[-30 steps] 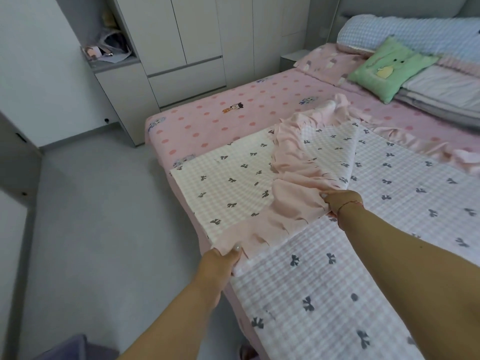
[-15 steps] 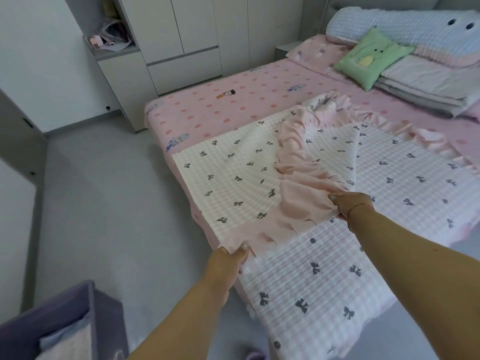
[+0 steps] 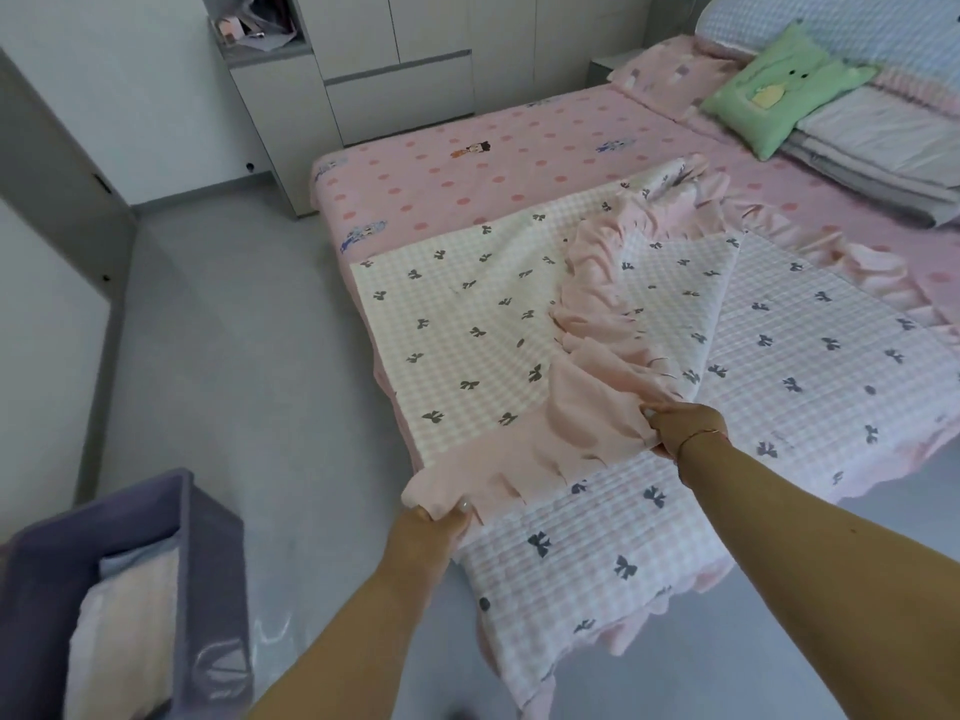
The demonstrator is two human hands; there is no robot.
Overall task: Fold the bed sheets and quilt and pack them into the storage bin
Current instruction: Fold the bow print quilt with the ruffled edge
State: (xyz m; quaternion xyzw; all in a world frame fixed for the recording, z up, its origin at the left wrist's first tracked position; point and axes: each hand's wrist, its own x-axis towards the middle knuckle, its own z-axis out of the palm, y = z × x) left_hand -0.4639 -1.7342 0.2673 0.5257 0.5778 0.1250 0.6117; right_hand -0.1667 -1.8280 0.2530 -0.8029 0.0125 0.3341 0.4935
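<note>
Left grip point(image 3: 434, 527) pinched the pink ruffled corner of the quilt point(image 3: 810, 366); right grip point(image 3: 683, 426) clutched the same ruffle farther along — fingers curled into the fabric. Quilt lay partly folded across the bed point(image 3: 467, 184), its near edge hanging off. Purple storage bin point(image 3: 208, 563) stood on the floor, left, folded bedding inside.
</note>
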